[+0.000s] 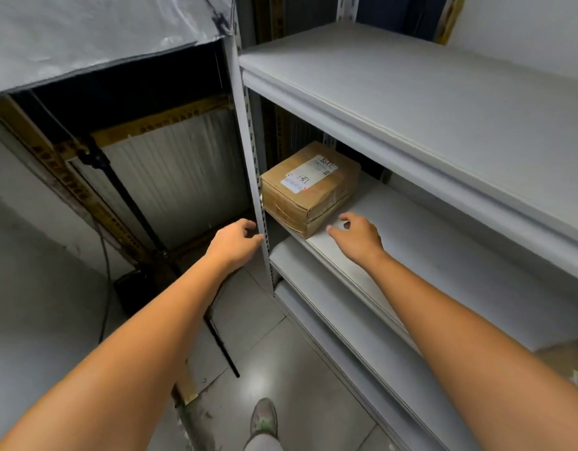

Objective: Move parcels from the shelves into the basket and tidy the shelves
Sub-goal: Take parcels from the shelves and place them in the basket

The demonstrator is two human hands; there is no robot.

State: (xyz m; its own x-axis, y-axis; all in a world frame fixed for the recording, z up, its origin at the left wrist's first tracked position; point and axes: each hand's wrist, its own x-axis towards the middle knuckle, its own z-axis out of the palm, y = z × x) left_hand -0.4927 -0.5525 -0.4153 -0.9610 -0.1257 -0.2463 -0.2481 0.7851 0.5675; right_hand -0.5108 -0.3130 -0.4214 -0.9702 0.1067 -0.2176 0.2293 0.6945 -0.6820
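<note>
A brown taped cardboard parcel (309,187) with a white label lies at the left end of the middle grey shelf (411,242). My right hand (356,237) hovers over the shelf just right of the parcel's near corner, fingers loosely curled, holding nothing. My left hand (237,244) is outside the rack, beside the perforated grey upright post (260,203), fingers loosely curled near it; whether they touch it I cannot tell. No basket is in view.
The top shelf (411,92) is bare and overhangs the parcel. A second brown parcel (570,362) shows at the right edge on a lower shelf. Left of the rack stand a black tripod (128,196), cables and a covered yellow-framed rack. My shoe (265,418) is on the tiled floor.
</note>
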